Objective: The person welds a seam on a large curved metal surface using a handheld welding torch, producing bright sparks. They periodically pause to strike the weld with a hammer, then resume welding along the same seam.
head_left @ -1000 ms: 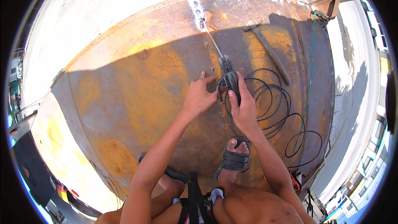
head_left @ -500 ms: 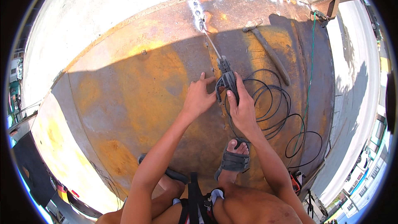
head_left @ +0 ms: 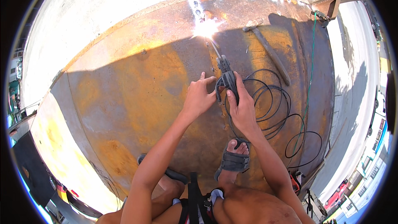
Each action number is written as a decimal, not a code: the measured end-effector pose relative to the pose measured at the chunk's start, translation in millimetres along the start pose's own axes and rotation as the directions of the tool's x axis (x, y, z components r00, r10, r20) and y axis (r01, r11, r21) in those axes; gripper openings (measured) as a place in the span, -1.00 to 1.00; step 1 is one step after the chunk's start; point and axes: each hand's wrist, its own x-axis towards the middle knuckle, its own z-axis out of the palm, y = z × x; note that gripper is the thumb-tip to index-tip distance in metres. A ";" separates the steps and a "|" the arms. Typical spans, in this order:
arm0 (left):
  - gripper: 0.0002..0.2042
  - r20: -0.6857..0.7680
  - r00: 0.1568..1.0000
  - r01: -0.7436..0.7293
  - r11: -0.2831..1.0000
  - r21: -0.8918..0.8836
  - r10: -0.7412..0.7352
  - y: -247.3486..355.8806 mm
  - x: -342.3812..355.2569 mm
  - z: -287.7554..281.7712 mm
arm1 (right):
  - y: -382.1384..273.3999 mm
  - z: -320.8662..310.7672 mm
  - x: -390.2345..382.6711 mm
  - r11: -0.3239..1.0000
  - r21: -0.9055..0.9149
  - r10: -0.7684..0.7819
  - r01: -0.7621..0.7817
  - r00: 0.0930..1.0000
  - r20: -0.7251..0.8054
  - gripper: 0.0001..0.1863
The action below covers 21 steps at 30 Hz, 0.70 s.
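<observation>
My right hand (head_left: 242,108) is wrapped around a black welding electrode holder (head_left: 228,81). A thin welding rod (head_left: 216,49) runs from its jaws up and away from me. At the rod's far tip a bright white arc (head_left: 206,28) glares on a seam, hiding the metal right there. Spread fingers of my left hand (head_left: 200,96) reach to the holder's left side, the fingertips at its lever. Beneath everything lies a rusty, curved steel plate (head_left: 137,87), and whitish weld marks (head_left: 195,6) show on the seam beyond the arc.
A hammer (head_left: 269,52) lies on the plate right of the holder. Coiled black cable (head_left: 286,99) spreads beside my right forearm. A green cord (head_left: 310,79) hangs from a steel bracket (head_left: 331,10) at the far right. My sandalled right foot (head_left: 234,159) stands on the plate.
A bright arc with sparks now burns at the rod's tip, where there was no light before. Both hands and the holder stay nearly in place.
</observation>
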 end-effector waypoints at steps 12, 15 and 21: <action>-0.58 -0.059 0.998 0.000 0.998 0.068 0.004 3.4 -0.8 1.0 | 2.0 1.0 0.0 1.000 -0.014 -0.011 0.011 1.000 -0.003 -0.37; -0.56 -0.041 0.999 0.003 0.999 0.049 -0.001 3.8 -0.1 0.9 | 2.5 0.3 0.2 1.000 -0.015 -0.009 0.009 1.000 -0.004 -0.37; -0.50 0.003 0.999 0.047 0.999 0.006 -0.047 6.1 -0.7 -0.9 | 3.7 0.4 -0.4 1.000 -0.012 -0.005 0.005 1.000 0.002 -0.37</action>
